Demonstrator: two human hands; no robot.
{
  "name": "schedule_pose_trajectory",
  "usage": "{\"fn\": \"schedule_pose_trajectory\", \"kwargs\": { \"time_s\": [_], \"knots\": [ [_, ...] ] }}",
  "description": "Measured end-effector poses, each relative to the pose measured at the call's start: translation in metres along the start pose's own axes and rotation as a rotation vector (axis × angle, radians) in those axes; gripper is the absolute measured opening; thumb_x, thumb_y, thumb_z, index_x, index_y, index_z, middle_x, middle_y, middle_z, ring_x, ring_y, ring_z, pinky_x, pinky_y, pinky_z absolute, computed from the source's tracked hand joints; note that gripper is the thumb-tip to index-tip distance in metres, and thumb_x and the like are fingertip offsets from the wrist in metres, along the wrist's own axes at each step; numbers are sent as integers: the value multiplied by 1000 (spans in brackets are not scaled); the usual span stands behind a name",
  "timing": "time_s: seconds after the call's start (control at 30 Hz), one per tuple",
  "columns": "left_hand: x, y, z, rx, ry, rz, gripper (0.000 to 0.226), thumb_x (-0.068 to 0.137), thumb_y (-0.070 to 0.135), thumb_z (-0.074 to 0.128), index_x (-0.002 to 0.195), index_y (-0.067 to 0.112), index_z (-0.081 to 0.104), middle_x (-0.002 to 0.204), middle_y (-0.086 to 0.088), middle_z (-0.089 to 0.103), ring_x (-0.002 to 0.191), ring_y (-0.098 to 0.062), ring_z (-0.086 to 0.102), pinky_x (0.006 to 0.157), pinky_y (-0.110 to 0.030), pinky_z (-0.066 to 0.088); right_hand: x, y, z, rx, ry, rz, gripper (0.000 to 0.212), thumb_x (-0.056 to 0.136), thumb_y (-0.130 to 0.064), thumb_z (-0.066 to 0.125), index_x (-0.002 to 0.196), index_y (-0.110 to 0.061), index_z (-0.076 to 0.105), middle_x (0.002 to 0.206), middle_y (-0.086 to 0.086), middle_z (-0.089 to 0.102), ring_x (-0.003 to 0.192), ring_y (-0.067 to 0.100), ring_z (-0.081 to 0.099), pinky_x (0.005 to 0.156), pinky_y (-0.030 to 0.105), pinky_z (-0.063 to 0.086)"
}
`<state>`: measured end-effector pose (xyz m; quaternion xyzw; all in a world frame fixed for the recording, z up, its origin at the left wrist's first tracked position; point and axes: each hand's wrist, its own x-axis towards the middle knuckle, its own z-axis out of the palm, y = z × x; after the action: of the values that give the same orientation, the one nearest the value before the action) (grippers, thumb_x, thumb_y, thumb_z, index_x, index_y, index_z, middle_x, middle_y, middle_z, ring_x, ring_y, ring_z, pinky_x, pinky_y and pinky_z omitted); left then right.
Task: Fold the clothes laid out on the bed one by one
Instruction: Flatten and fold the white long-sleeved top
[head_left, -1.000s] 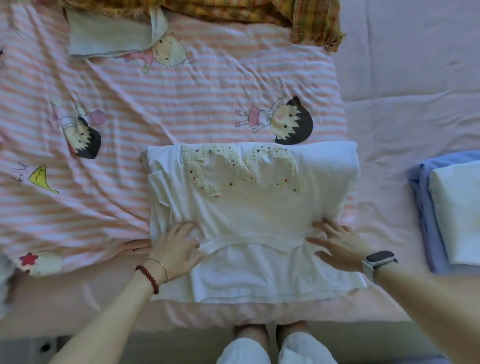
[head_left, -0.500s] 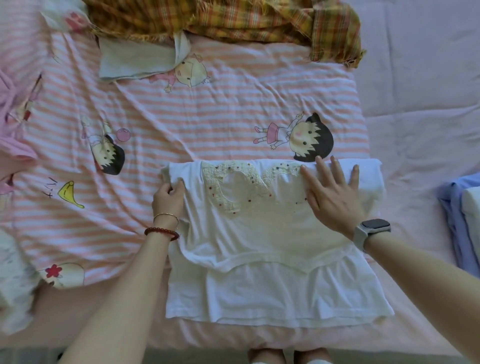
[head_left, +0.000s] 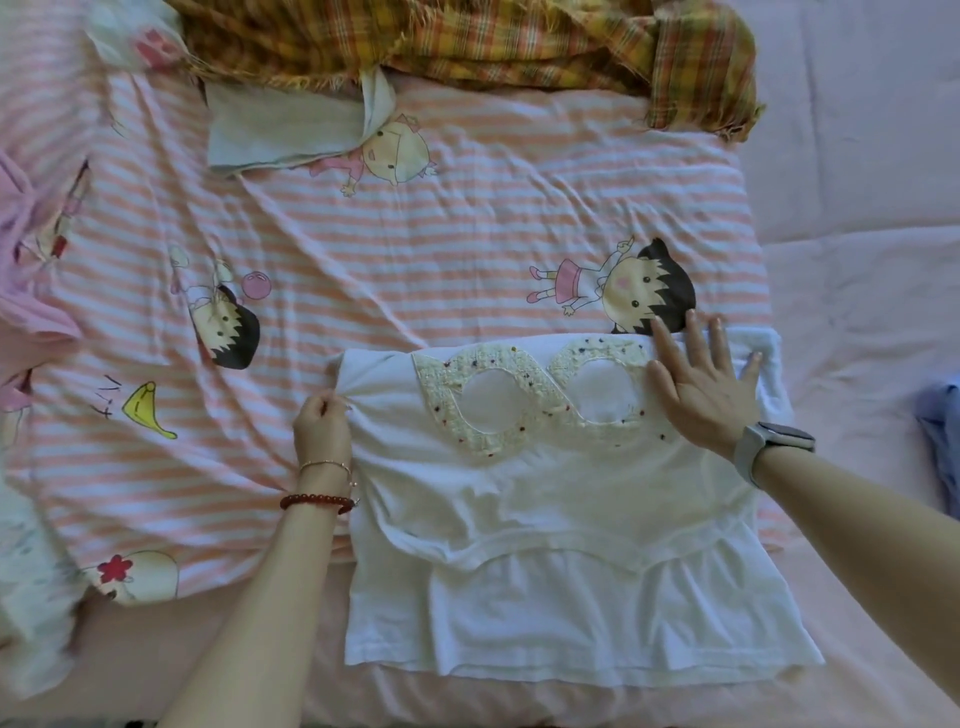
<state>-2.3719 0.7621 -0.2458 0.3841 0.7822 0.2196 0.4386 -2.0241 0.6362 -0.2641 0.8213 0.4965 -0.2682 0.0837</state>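
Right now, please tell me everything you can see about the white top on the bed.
The white top looks like thin, soft cotton with a cream lace trim dotted with small beads, shaped in two loops. It lies flat and partly folded, one layer over a gathered lower layer, on the striped sheet near the bed's front edge. The left hand pinches its left edge; the right hand presses flat on its upper right corner.
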Motion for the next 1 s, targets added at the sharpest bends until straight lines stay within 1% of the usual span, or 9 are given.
{"fn": "schedule_pose_trajectory", "kwargs": {
  "time_s": [0.07,0.13,0.23,0.33,0.43,0.57,0.63,0.83,1.0],
  "knots": [
    [4,12,4,67,31,101,18,93,25,51,100,9,57,101,-8,55,99,-24,49,82,-30,39,-1,8,-3,22,14,54,53,95,-50,6,146,-41,-8,155,-6,-19,141,15,-23,111,57,-10],
    [8,22,7,375,70,358,45,88,32,60,126,10,50,132,-13,45,121,-30,41,97,-42,35,-2,21,-5,1,15,92,53,96,-48,7,146,-40,-6,155,-7,-19,142,15,-21,111,56,-8],
    [7,31,21,846,-55,778,56,88,46,46,136,18,45,145,-9,38,135,-30,28,107,-50,20,-3,40,-7,8,-30,196,52,96,-50,8,145,-44,-7,155,-8,-19,143,19,-16,111,56,-5],
    [3,29,43,1160,-281,841,64,87,56,14,146,32,23,154,4,20,142,-19,10,112,-47,0,-1,49,-9,136,-46,378,53,97,-47,14,145,-44,-6,157,-6,-11,145,23,-8,112,56,0],
    [10,24,50,1153,-371,761,55,95,57,22,145,34,22,151,4,27,139,-18,18,113,-46,4,1,50,-17,163,65,471,54,99,-35,25,149,-27,7,158,3,5,144,23,3,112,55,7],
    [31,30,44,1221,-430,711,66,81,71,38,139,39,31,138,3,45,128,-18,36,104,-38,20,6,44,-28,-26,252,28,49,96,-26,41,144,-21,31,151,0,30,140,18,22,111,46,12],
    [41,38,40,1334,-484,669,76,72,79,43,137,41,32,137,3,45,129,-18,36,99,-38,22,14,39,-35,-59,171,-179,51,95,-35,46,143,-26,33,146,-2,37,136,17,29,110,40,15],
    [53,53,38,1480,-595,584,71,62,75,60,116,31,45,123,3,49,120,-17,37,87,-35,23,25,33,-53,-119,-58,-318,67,85,-55,54,143,-28,33,122,-1,52,117,20,43,94,32,31],
    [37,54,28,1243,-643,1012,51,74,56,66,113,24,60,119,8,53,112,-16,48,90,-29,36,13,32,-46,-141,-47,-359,51,87,-53,53,133,-34,41,119,-6,51,105,19,54,71,27,32]
  ]
}}
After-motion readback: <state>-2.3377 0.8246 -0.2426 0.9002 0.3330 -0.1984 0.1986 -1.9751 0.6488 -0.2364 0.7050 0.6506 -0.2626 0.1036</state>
